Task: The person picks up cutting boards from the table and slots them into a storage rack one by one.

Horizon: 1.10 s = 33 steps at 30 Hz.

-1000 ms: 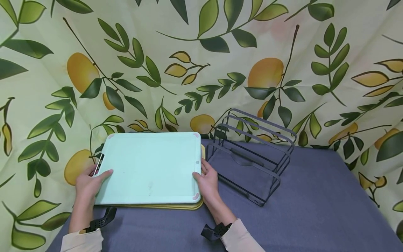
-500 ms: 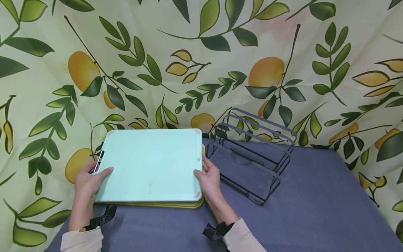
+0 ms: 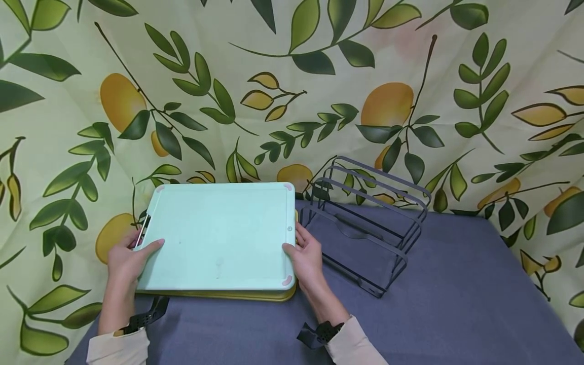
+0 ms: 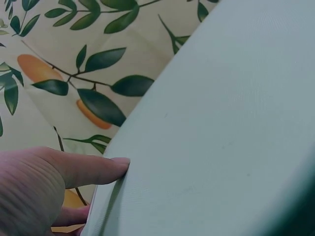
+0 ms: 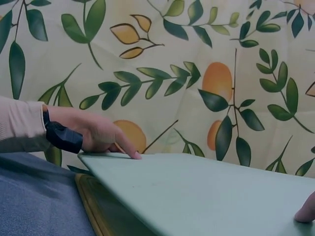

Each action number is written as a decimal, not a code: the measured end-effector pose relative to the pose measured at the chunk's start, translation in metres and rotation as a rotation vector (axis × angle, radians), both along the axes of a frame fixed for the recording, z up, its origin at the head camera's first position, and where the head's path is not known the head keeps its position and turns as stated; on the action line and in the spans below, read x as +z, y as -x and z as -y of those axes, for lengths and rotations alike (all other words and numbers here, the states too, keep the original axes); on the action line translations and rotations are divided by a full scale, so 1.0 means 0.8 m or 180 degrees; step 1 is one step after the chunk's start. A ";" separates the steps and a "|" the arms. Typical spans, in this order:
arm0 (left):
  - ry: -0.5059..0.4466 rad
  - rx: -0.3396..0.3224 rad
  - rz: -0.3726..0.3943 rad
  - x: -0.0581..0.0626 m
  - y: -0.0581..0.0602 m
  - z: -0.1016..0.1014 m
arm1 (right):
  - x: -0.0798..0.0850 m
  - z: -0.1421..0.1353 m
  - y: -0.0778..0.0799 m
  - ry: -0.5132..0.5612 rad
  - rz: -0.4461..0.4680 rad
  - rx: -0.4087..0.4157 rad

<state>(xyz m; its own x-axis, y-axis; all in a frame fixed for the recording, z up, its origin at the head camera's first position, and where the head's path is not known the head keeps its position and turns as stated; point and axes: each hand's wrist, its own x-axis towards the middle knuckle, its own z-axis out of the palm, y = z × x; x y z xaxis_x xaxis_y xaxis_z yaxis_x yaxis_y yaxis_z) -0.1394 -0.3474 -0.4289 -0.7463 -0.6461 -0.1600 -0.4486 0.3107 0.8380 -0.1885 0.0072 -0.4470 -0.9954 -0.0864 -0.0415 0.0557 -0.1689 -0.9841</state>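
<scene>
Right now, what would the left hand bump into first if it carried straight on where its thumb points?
The mint board: the left hand holds its edge, thumb resting on top. Beyond the board's far edge, the patterned cloth seems next, though depth is unclear.

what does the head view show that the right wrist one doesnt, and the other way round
Only the head view shows the dark wire rack and the pink corners of the mint board. Only the right wrist view looks from low down into the space between it and the yellow-rimmed board beneath. Both show the two boards, left hand, blue cloth, printed backdrop and some of the right hand.
</scene>
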 end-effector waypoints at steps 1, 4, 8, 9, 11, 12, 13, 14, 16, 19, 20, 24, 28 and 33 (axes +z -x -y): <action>0.0025 -0.0008 0.0000 0.000 0.000 0.000 | 0.001 -0.001 0.000 0.0001 -0.0002 0.0008; 0.0087 -0.0018 0.0019 0.000 -0.001 -0.001 | 0.003 -0.002 0.001 0.0016 0.0014 0.0012; 0.0095 -0.0026 0.0020 0.001 -0.001 -0.003 | 0.004 -0.003 0.001 0.0006 0.0027 0.0002; 0.0096 -0.0027 0.0021 0.002 -0.001 -0.003 | 0.004 -0.003 0.001 0.0007 0.0029 0.0002; 0.0100 -0.0026 0.0010 0.003 0.000 -0.003 | 0.005 -0.003 0.001 0.0007 0.0032 0.0002; 0.0101 -0.0026 0.0012 0.003 0.000 -0.003 | 0.005 -0.003 0.001 0.0010 0.0029 0.0004; 0.0108 -0.0023 0.0008 0.004 0.000 -0.003 | 0.006 -0.003 0.001 0.0017 0.0029 0.0001; 0.0114 -0.0022 0.0004 0.004 -0.001 -0.003 | 0.006 -0.003 0.000 0.0014 0.0023 -0.0004; 0.0124 -0.0018 -0.0009 0.004 -0.001 -0.004 | 0.007 -0.004 -0.001 -0.0006 0.0018 -0.0021; 0.0131 -0.0019 -0.0024 0.004 -0.002 -0.004 | 0.009 -0.004 -0.002 -0.0034 0.0020 -0.0038; 0.0125 -0.0023 -0.0028 0.004 -0.002 -0.004 | 0.009 -0.005 -0.002 -0.0040 0.0018 -0.0042; 0.0107 -0.0027 -0.0034 0.006 -0.003 -0.005 | 0.013 -0.007 -0.003 0.0007 0.0000 -0.0017; 0.0098 0.0001 -0.0032 0.008 -0.003 -0.005 | 0.016 -0.008 -0.005 0.0052 -0.0008 -0.0002; 0.0108 0.0020 -0.0064 0.012 -0.003 -0.006 | 0.018 -0.009 -0.004 0.0055 0.0002 -0.0023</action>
